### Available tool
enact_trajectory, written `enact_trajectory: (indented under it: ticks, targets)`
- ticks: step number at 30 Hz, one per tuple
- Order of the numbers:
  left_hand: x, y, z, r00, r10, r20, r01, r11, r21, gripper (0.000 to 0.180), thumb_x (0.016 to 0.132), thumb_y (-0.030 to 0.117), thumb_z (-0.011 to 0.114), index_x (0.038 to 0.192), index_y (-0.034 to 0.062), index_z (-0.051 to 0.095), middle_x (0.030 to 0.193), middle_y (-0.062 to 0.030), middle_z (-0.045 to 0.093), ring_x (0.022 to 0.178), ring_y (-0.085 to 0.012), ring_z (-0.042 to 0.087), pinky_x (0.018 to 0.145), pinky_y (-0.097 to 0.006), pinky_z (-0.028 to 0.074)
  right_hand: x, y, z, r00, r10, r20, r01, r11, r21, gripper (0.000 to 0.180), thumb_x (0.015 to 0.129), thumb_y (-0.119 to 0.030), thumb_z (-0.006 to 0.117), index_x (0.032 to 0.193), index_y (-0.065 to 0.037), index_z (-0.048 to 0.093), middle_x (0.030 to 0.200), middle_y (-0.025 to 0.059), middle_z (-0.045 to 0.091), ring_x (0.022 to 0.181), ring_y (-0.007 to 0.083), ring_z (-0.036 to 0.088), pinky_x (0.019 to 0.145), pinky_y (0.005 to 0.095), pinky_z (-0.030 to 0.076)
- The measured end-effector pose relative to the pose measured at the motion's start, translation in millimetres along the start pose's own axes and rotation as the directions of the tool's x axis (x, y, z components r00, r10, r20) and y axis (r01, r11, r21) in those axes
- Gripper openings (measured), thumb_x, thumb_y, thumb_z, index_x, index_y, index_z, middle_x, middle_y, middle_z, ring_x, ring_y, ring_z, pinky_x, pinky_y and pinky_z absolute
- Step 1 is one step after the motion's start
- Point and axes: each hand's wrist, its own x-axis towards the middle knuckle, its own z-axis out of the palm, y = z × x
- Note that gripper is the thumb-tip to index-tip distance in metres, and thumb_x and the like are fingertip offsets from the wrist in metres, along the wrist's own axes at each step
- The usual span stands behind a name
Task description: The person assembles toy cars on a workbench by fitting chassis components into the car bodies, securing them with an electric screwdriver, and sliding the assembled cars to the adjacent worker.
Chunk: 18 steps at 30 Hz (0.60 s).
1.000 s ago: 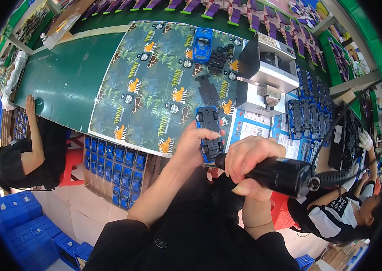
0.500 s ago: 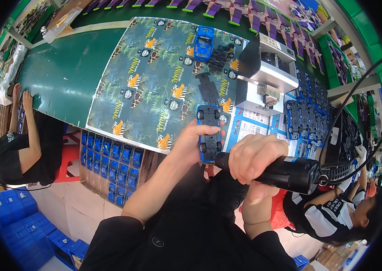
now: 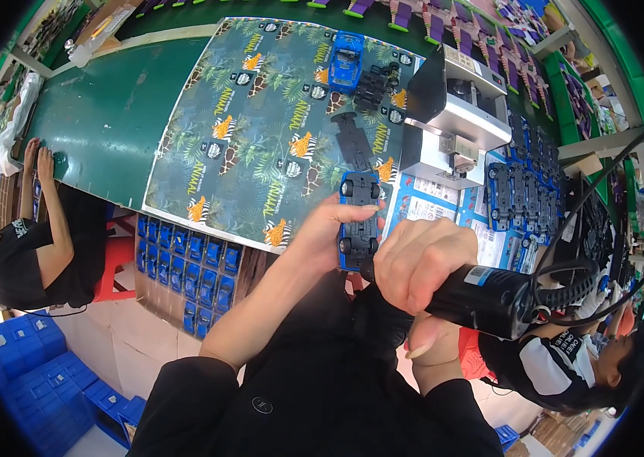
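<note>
A blue toy car (image 3: pixel 359 222) lies upside down in my left hand (image 3: pixel 319 234), its black underside and wheels facing up. My left thumb rests across that underside. My right hand (image 3: pixel 427 263) is wrapped around a black electric screwdriver (image 3: pixel 486 301), held almost level. The screwdriver's front end reaches the near end of the car; my fingers and the angle hide whether the bit touches a screw. Beyond the car, a loose black chassis plate (image 3: pixel 352 142) lies on the printed sheet. Farther off are a blue car body (image 3: pixel 345 62) and black parts with wheels (image 3: pixel 375 85).
A silver-and-white machine (image 3: pixel 455 114) stands right of the sheet. Several upturned toy cars (image 3: pixel 520 194) sit in rows beyond it. A dark cable (image 3: pixel 604 171) hangs at right. A box of blue cars (image 3: pixel 185 270) is below the table's left edge. Other people sit at both sides.
My right hand and the screwdriver have shifted slightly, and the tool's rear end sits a little lower and to the left. My left hand keeps hold of the toy car.
</note>
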Motion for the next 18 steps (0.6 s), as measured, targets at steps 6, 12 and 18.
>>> enact_trajectory:
  ticks: [6,12,18]
  targets:
    - [-1,2,-6,0.999,-0.017,0.038,0.018,1.000,-0.024,0.038,0.084,0.004,0.067,0.120,0.0038,0.056,0.105,-0.0093,0.065,0.084,-0.0200,0.066,0.071,-0.039,0.057,0,-3,4,0.999,0.022,0.044,-0.021,0.999,-0.024,0.046,0.064,-0.030,0.092,0.059,-0.007,0.053,0.050,0.0011,0.052,0.040,0.0193,0.051,0.041,0.0279,0.033]
    - [-7,1,-3,0.998,0.044,0.049,-0.042,0.998,-0.053,0.043,0.088,0.009,0.064,0.128,0.0055,0.053,0.104,-0.0092,0.064,0.086,-0.0203,0.066,0.073,-0.039,0.057,-5,-17,5,0.996,-0.088,0.016,0.089,0.995,-0.051,0.037,0.063,-0.023,0.093,0.070,-0.002,0.062,0.055,0.0052,0.058,0.045,0.0198,0.056,0.043,0.0298,0.039]
    - [-10,-4,-8,0.991,0.059,0.122,-0.042,0.989,-0.139,0.044,0.093,0.017,0.059,0.134,0.0058,0.049,0.104,-0.0093,0.064,0.088,-0.0210,0.067,0.075,-0.040,0.058,-14,-41,-12,0.970,-0.231,0.079,0.228,0.973,0.039,0.035,0.078,-0.026,0.084,0.082,-0.001,0.060,0.059,0.0067,0.059,0.046,0.0173,0.058,0.045,0.0278,0.048]
